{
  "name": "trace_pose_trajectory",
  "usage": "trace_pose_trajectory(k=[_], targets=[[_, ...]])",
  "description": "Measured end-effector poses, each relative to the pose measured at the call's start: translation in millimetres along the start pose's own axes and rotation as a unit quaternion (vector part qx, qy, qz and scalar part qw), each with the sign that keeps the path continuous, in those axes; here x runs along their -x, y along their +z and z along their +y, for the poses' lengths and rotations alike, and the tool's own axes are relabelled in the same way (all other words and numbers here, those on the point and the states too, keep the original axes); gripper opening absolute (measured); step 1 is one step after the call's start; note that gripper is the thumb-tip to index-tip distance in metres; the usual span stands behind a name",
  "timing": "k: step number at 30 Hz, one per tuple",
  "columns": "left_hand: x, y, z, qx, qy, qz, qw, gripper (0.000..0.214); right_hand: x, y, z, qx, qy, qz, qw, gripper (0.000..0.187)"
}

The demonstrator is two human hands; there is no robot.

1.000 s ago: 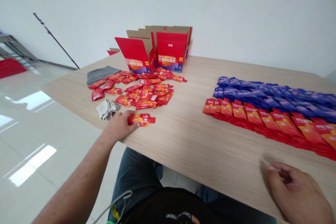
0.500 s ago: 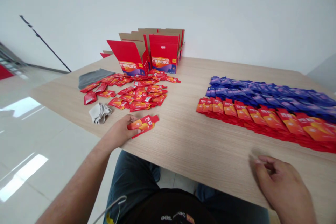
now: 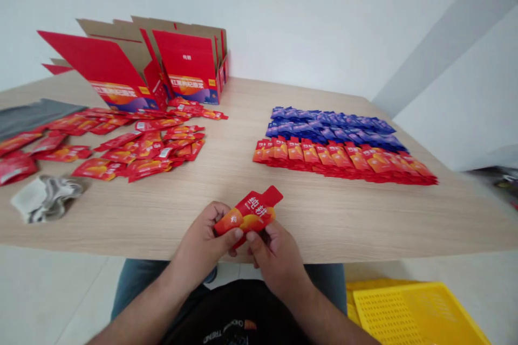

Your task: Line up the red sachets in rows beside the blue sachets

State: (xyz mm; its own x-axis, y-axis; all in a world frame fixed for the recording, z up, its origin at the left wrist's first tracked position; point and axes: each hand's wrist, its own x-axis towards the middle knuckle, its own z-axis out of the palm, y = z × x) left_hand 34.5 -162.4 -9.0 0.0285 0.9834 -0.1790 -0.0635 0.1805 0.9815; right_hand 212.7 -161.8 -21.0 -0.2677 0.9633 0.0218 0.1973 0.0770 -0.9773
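Note:
Both hands meet at the table's near edge and grip one red-orange sachet [image 3: 250,212] with white characters, its spout pointing up and right. My left hand [image 3: 204,242] pinches its lower left end; my right hand [image 3: 274,256] holds it from below and the right. A loose pile of red sachets [image 3: 141,145] lies to the left. On the right, a neat row of red sachets [image 3: 343,159] overlaps in front of rows of blue sachets [image 3: 332,124].
Open red cardboard boxes [image 3: 162,67] stand at the back left of the wooden table [image 3: 226,194]. A grey cloth [image 3: 28,116] and a crumpled pale glove [image 3: 46,197] lie at the left. A yellow perforated crate [image 3: 408,312] sits on the floor at the lower right.
My left hand lifted a sachet from beside the pile and brought it to the middle. My right hand came off the table to grip it too. The view swung right.

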Motion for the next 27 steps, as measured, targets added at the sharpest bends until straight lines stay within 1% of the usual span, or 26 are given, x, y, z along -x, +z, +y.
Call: trace_pose_trajectory(k=[3,5,7,9,11,12,14,15,17,19,21,23,25,27], targets=[[-0.1,16.4,-2.0,-0.003,-0.018,-0.027,0.999,0.038,-1.6,-2.6,1.0,-0.004,-0.021,0.046,0.999,0.031],[-1.6,19.3,-3.2,-0.014,-0.018,-0.039,0.999,0.038,-0.7,-10.4,4.3,-0.017,-0.018,0.058,0.998,0.031],[-4.5,14.9,-3.3,-0.037,0.0,-0.041,0.998,0.037,-0.6,-22.6,8.0,-0.044,0.005,0.056,0.997,0.033],[-8.7,3.0,-2.7,-0.066,0.021,-0.02,0.997,0.036,-3.3,-41.6,11.0,-0.068,0.028,0.066,0.995,0.035],[-14.1,-14.1,-2.5,-0.093,0.028,0.018,0.995,0.037,-9.3,-70.5,12.8,-0.066,0.035,0.11,0.991,0.036],[-16.9,-23.2,-2.9,-0.106,0.031,0.042,0.993,0.038,-13.4,-89.0,13.0,-0.058,0.035,0.142,0.988,0.037],[-22.3,-39.3,-5.0,-0.126,0.032,0.085,0.988,0.036,-23.6,-133.5,11.8,-0.029,0.037,0.204,0.978,0.039],[-24.5,-45.3,-6.4,-0.117,0.033,0.105,0.987,0.034,-29.6,-158.2,10.3,-0.011,0.036,0.24,0.97,0.039],[-27.9,-52.2,-9.2,-0.061,0.03,0.138,0.988,0.031,-43.6,-208.9,5.8,0.039,0.037,0.27,0.961,0.039],[-29.9,-53.0,-10.3,0.003,0.017,0.149,0.989,0.03,-60.8,-254.4,0.0,0.093,0.047,0.319,0.942,0.038],[-31.1,-50.6,-9.2,0.025,0.0,0.148,0.989,0.031,-81.3,-288.8,-5.6,0.154,0.082,0.317,0.932,0.032],[-31.8,-47.9,-6.6,0.023,-0.007,0.146,0.989,0.032,-103.5,-309.7,-9.3,0.235,0.127,0.292,0.918,0.028],[-32.1,-46.3,-3.7,0.024,-0.008,0.148,0.989,0.031,-124.7,-319.7,-10.3,0.334,0.174,0.242,0.894,0.025],[-32.0,-46.2,-1.8,0.028,-0.01,0.151,0.988,0.03,-142.3,-323.3,-9.2,0.405,0.206,0.193,0.869,0.022]])
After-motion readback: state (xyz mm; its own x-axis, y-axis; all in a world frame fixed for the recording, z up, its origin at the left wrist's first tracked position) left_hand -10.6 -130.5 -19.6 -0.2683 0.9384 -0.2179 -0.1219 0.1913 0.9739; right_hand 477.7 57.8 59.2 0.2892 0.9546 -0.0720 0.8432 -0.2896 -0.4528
